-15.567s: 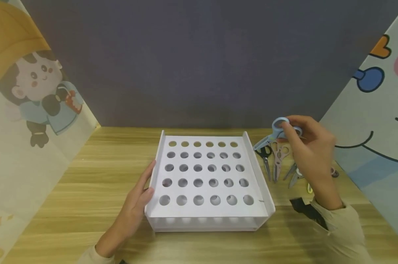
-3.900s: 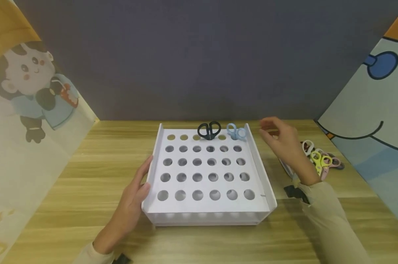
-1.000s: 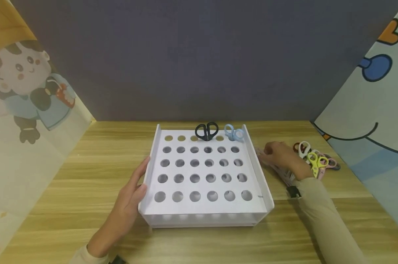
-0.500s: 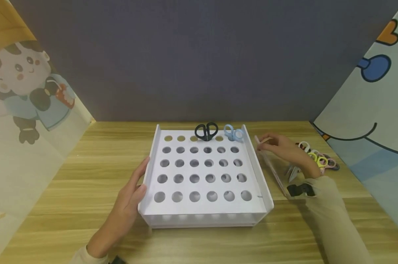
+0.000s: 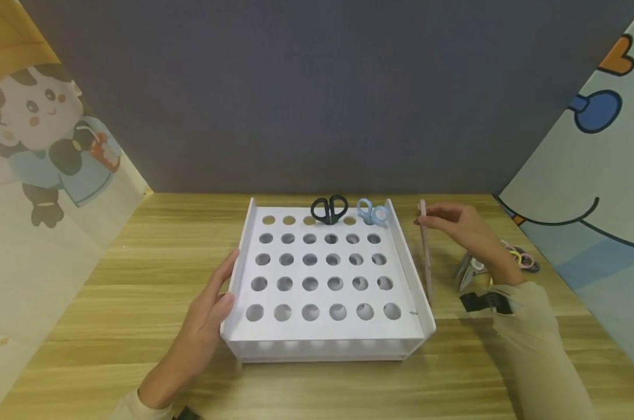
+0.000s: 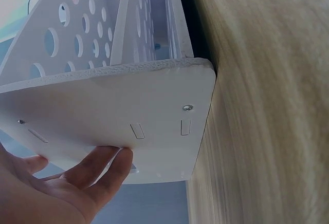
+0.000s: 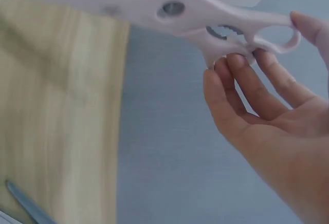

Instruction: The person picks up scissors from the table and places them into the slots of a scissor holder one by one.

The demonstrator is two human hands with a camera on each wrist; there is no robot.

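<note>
Swung more upright in head view, pale-pink ring-handled scissors hang beside the white round-holed rack, pinched by the right hand. Left wrist: the left hand, fingers extended, touches the rack. Right wrist: steady handle pinching should keep the scissors plumb.

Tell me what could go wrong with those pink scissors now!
The right hand holds the pink scissors only by the handles, so they might slip and drop. Their blades hang down close by the white rack, so they could knock its side. The left hand touches just the rack's left side, so a hard knock might shift it.
</note>
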